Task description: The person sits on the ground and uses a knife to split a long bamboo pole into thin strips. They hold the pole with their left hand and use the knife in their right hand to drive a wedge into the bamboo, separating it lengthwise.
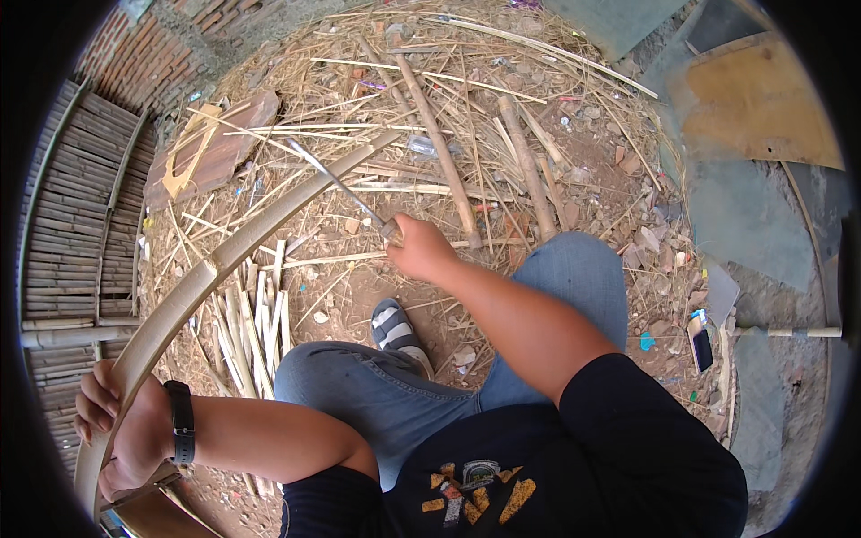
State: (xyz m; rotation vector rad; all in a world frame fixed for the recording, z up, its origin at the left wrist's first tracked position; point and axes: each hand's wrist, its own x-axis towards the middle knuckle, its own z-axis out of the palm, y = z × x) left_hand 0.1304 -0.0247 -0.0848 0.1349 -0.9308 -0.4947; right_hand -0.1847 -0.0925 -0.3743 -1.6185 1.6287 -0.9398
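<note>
My left hand (117,430), with a black wristwatch on the wrist, grips the near end of a long split bamboo pole (211,269) that curves away up to the middle of the ground. My right hand (420,247) holds a long-bladed knife (336,184) by its handle, the blade pointing up and left and meeting the pole's far part. My knees in blue jeans and a striped sandal (395,327) sit between the hands.
A bundle of short split bamboo strips (251,327) lies beside the pole. Bamboo stalks (439,148), straw and stone rubble cover the dirt. A bamboo slat wall (67,242) is at left, a brick wall (170,45) behind, and a phone (700,341) lies at right.
</note>
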